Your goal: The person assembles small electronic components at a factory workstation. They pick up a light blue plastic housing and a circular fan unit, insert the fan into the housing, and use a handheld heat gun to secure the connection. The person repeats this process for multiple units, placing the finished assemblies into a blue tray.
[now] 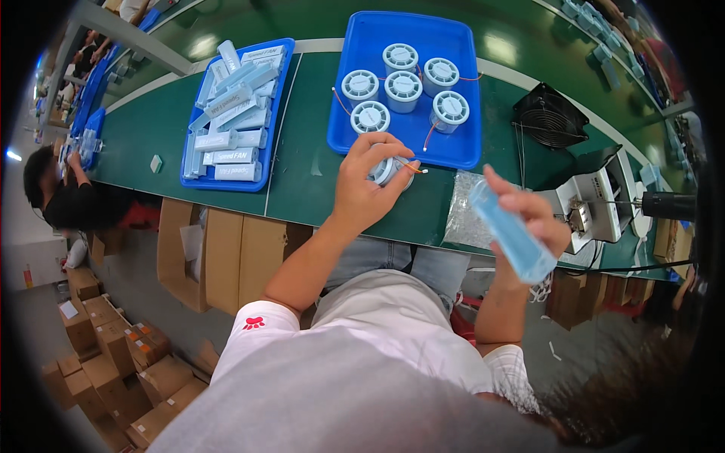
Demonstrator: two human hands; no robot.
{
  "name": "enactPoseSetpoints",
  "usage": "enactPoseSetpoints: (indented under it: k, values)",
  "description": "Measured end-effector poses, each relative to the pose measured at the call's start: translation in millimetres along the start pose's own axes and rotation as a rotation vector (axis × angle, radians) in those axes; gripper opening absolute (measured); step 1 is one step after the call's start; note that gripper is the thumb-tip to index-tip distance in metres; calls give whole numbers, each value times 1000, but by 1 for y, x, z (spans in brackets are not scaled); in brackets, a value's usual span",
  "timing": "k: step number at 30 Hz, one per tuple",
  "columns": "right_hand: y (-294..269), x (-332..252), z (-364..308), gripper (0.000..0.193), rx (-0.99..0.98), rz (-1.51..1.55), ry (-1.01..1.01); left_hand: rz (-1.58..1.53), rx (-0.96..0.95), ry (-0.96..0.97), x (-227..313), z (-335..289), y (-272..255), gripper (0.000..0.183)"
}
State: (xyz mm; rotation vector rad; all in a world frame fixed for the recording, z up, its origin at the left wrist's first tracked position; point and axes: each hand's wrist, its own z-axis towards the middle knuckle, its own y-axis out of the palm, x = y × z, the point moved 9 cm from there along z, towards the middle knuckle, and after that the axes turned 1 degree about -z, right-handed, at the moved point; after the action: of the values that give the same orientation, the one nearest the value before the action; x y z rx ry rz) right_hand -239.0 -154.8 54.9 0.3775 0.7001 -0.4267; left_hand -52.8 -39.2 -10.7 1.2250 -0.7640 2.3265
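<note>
My left hand [361, 187] is closed around a round pale-blue fan unit [390, 171] just above the front of the green bench. A short orange-and-white lead with a small plug sticks out beside the thumb. Right of it, my right hand [538, 219] grips a long light-blue plastic casing [507, 230], tilted and somewhat blurred. Straight ahead is a blue tray [361, 47] with several similar round fan units [402, 88], their thin leads lying loose. A second blue tray [276, 113] at the left is heaped with pale-blue casings [236, 156].
A clear plastic bag [465, 214] lies at the bench front, right of centre. Farther right stand a black fan [551, 117] and a white machine [596, 202] with a black cylindrical tool [667, 204]. Open cardboard boxes [223, 249] stand below the bench. Another person [62, 185] works at far left.
</note>
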Motion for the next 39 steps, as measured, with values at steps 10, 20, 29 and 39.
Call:
enactPoseSetpoints:
  k: [10,20,29,39]
  values:
    - [21,41,-9,52,-30,125,61,9,-73,2,13,-6,5,28]
    - [12,63,-27,51,161,167,221,-144,-180,21,19,-7,16,57]
    - [17,51,-27,51,140,24,204,-236,-206,-13,14,-9,19,68]
    - [11,59,-35,54,185,-37,299,45,-144,68,36,-11,27,60]
